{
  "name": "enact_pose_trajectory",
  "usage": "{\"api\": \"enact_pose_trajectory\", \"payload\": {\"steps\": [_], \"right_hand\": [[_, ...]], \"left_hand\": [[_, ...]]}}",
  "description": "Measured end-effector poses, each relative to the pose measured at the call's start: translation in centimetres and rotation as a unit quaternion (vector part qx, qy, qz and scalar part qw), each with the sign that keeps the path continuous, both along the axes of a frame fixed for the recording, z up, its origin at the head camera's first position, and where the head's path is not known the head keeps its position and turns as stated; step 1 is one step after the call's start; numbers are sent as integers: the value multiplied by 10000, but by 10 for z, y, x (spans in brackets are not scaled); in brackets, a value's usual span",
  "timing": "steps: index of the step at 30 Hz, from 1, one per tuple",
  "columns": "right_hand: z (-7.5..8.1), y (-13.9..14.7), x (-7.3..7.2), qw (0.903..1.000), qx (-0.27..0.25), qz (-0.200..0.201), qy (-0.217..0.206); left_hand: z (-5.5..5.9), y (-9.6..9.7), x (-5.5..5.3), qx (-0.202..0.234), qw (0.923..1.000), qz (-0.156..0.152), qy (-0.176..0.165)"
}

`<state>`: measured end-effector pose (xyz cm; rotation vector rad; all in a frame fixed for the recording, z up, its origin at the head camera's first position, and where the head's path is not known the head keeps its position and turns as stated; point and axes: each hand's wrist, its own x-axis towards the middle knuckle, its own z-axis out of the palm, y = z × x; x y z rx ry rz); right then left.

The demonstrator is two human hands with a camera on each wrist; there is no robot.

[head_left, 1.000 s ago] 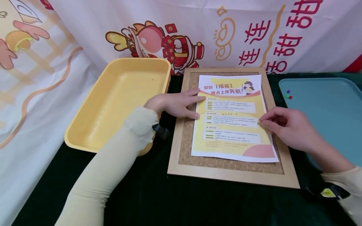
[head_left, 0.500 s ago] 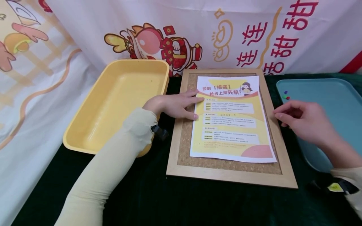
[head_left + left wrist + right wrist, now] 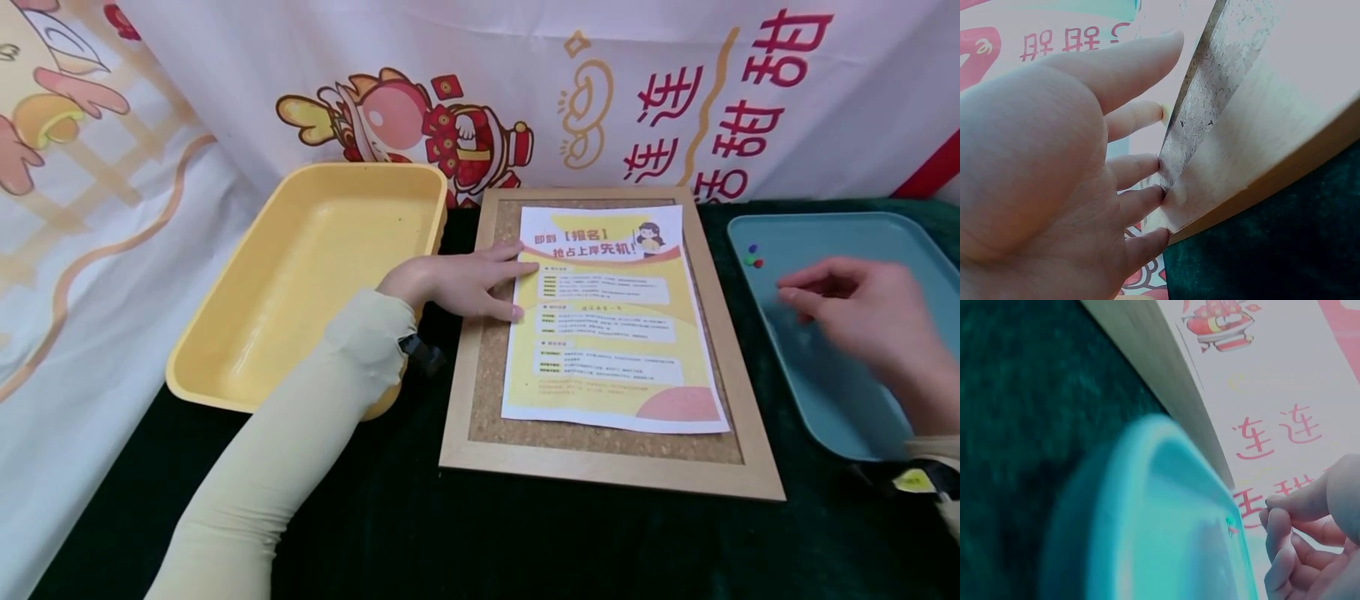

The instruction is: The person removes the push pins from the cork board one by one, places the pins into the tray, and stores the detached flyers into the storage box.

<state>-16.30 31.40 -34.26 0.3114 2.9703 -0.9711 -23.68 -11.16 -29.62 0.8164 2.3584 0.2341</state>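
A printed yellow-and-white sheet (image 3: 600, 333) lies on a wood-framed cork board (image 3: 570, 432). My left hand (image 3: 468, 283) rests with spread fingers across the board's left side and the sheet's left edge. In the left wrist view, the left hand (image 3: 1054, 156) has its fingertips near the wooden frame (image 3: 1260, 137). My right hand (image 3: 862, 304) hovers over the blue tray (image 3: 840, 400), thumb and forefinger tips close together. A dark speck shows at those tips in the right wrist view; whether it is a held thing is unclear. Several tiny coloured pushpins (image 3: 754, 260) lie in the tray's left part.
A yellow plastic bin (image 3: 300, 283) stands left of the board, behind my left forearm. Dark green cloth (image 3: 540, 542) covers the table. A white printed curtain (image 3: 465, 50) hangs directly behind the board and bin.
My right hand has left the sheet's right edge and moved right, over the blue tray. The left hand stays on the board and sheet.
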Motion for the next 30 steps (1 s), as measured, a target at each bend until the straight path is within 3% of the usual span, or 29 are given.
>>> {"api": "enact_pose_trajectory", "payload": {"steps": [7,15,30], "right_hand": [[-5,13,-2,9990,18,-275,-343],[-12,21,-5,9974,-32,-323,-650],[-10,27,-4,9946,135,55,-1032]], "left_hand": [[-1,0,0,-22,10000,4,-15],[0,0,2,-49,10000,8,-22],[-1,2,-3,-102,9999,22,-46]]}}
